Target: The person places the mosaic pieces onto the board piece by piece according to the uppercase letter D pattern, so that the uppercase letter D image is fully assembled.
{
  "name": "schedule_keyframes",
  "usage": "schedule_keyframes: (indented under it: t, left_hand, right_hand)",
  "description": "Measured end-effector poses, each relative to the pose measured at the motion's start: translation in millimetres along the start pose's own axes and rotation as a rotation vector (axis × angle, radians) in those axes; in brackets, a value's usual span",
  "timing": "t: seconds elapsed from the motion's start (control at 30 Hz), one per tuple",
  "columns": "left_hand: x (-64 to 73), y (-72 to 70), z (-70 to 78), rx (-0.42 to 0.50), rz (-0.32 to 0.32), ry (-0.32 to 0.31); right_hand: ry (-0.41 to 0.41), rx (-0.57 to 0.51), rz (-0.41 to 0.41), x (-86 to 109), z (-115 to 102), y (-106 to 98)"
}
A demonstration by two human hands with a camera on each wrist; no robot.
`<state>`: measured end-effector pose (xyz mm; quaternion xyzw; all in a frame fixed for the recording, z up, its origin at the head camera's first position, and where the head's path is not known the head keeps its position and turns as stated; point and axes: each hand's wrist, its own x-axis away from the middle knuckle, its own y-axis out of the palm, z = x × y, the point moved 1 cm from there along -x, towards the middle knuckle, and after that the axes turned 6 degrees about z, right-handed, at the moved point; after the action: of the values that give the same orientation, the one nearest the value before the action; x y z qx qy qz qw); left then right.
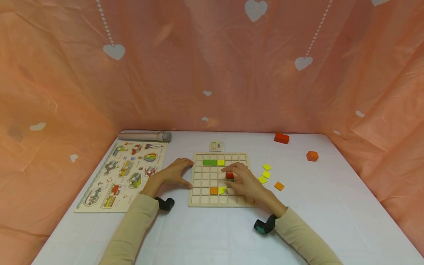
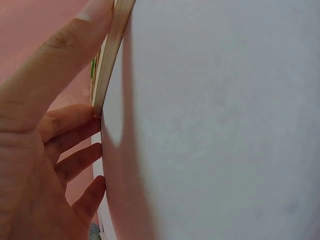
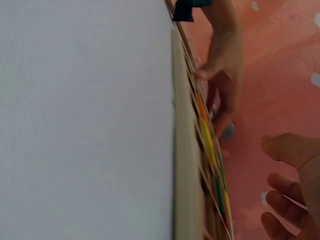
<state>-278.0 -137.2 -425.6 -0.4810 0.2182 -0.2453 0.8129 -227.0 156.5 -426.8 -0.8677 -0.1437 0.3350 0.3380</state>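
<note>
A wooden grid board (image 1: 205, 203) lies flat on the white table. At its left side my left hand (image 1: 173, 173) touches the edge, thumb and fingers spread apart; the left wrist view shows the thumb (image 2: 65, 55) along that edge. My right hand (image 1: 246, 182) is over the board's right part, fingers slightly bent and nothing between them in the right wrist view. Near its fingertips sit a red tile (image 1: 230, 176) and a partly hidden green tile. Green tiles (image 1: 206, 162) and a yellow tile (image 1: 221, 162) lie in an upper row, an orange tile (image 1: 214, 190) and a yellow rounded tile (image 1: 222, 190) lower down.
Several loose yellow tiles (image 1: 266, 174) and an orange tile (image 1: 279, 186) lie right of the board. Farther off are a red block (image 1: 281, 138) and an orange block (image 1: 312, 156). A pattern card (image 1: 216, 146) is behind the board; a picture puzzle (image 1: 96, 180) and a cylinder (image 1: 144, 136) lie left.
</note>
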Motion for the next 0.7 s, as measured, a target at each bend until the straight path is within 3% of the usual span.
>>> schedule_keyframes:
  t: [0.37, 0.7]
  left_hand:
    - [-0.5, 1.4, -1.3, -0.006, -0.002, -0.002]
    - [0.6, 0.7, -0.1, 0.002, -0.009, -0.019]
  right_hand:
    - [0.053, 0.075, 0.179, 18.9, 20.5, -57.6]
    - [0.187, 0.135, 0.187, 46.9, 32.2, -97.9]
